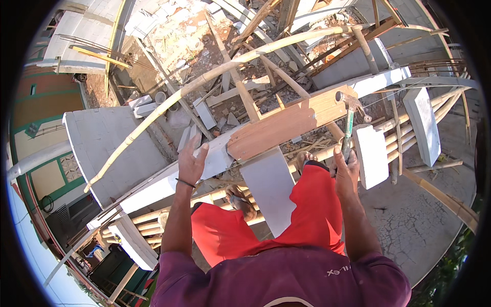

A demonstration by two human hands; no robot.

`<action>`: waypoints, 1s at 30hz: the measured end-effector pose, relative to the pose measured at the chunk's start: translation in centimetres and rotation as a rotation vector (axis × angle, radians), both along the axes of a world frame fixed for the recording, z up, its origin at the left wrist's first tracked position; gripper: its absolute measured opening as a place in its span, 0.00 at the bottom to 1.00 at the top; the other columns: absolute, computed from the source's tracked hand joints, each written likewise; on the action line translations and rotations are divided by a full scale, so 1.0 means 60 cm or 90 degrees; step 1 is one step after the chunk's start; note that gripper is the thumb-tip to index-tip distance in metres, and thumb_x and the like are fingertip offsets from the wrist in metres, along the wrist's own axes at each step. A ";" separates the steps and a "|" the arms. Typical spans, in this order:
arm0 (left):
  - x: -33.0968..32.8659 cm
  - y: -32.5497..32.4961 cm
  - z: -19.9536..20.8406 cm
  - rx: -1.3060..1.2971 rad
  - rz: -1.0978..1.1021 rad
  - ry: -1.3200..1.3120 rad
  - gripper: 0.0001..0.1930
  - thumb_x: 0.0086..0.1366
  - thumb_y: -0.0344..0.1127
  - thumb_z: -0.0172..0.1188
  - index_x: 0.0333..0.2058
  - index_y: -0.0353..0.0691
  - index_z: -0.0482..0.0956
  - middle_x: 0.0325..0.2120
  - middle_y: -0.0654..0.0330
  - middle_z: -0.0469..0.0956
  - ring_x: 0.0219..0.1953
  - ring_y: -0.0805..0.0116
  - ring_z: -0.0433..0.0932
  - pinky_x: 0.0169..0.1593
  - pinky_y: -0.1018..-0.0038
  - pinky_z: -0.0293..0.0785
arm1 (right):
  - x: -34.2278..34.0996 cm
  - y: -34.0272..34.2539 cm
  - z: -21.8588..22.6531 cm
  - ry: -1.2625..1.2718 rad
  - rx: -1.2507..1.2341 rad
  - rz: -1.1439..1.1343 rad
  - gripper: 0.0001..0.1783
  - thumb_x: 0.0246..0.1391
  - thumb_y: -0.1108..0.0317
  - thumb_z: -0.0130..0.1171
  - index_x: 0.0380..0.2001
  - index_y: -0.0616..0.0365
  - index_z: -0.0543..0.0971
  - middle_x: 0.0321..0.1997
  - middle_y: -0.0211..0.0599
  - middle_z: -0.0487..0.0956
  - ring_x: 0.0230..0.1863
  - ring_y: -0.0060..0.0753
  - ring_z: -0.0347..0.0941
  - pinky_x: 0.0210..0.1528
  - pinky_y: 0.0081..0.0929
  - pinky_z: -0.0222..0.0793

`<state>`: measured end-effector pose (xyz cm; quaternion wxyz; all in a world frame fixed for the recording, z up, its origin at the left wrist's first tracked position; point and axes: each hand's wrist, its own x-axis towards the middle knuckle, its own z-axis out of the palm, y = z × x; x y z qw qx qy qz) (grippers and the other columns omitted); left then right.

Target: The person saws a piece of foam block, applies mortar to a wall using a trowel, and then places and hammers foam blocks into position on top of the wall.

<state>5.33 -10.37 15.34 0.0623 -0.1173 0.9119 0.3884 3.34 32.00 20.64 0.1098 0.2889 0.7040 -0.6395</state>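
My right hand (346, 171) is wrapped round the lower end of a claw hammer (349, 128) with a green and grey handle, its metal head pointing away from me. That head is over the right end of a reddish-brown wooden board (286, 125); I cannot tell whether it touches. The board lies along the top of a white block wall (215, 159). My left hand (193, 161) is held above the wall, left of the board, with fingers stretched and nothing in it. A thin string runs along the wall's near side.
Between my legs is a white block (268, 187). More white blocks (372, 156) rest on bamboo poles (404, 135) to the right, another (134, 243) at the left. A long curved bamboo pole (169, 100) crosses beyond the wall, over rubble (189, 30) and wooden props (238, 77).
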 end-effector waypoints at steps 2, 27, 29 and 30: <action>-0.029 0.071 -0.006 0.033 -0.042 0.012 0.26 0.69 0.46 0.58 0.54 0.26 0.75 0.51 0.38 0.78 0.56 0.42 0.76 0.62 0.59 0.68 | 0.037 0.020 0.020 -0.058 0.007 -0.036 0.22 0.63 0.49 0.64 0.33 0.55 0.69 0.17 0.22 0.65 0.15 0.14 0.60 0.16 0.17 0.55; -0.230 0.456 -0.192 -0.328 0.121 -0.548 0.57 0.60 0.84 0.31 0.73 0.42 0.47 0.73 0.35 0.37 0.75 0.32 0.31 0.73 0.41 0.27 | -0.034 0.575 -0.203 -0.450 0.583 0.203 0.15 0.61 0.64 0.51 0.49 0.56 0.76 0.45 0.54 0.83 0.50 0.56 0.80 0.52 0.50 0.75; -0.225 0.452 -0.207 -0.351 0.123 -0.541 0.58 0.59 0.84 0.31 0.73 0.40 0.46 0.73 0.34 0.36 0.75 0.32 0.30 0.73 0.41 0.27 | -0.051 0.611 -0.240 -0.458 0.595 0.215 0.16 0.61 0.64 0.50 0.50 0.55 0.76 0.45 0.55 0.83 0.50 0.56 0.80 0.52 0.49 0.76; -0.222 0.450 -0.216 -0.358 0.123 -0.533 0.59 0.59 0.84 0.30 0.73 0.39 0.46 0.73 0.34 0.36 0.75 0.32 0.30 0.73 0.42 0.27 | -0.057 0.629 -0.252 -0.461 0.599 0.214 0.16 0.62 0.64 0.50 0.49 0.56 0.76 0.46 0.55 0.83 0.50 0.55 0.80 0.52 0.49 0.76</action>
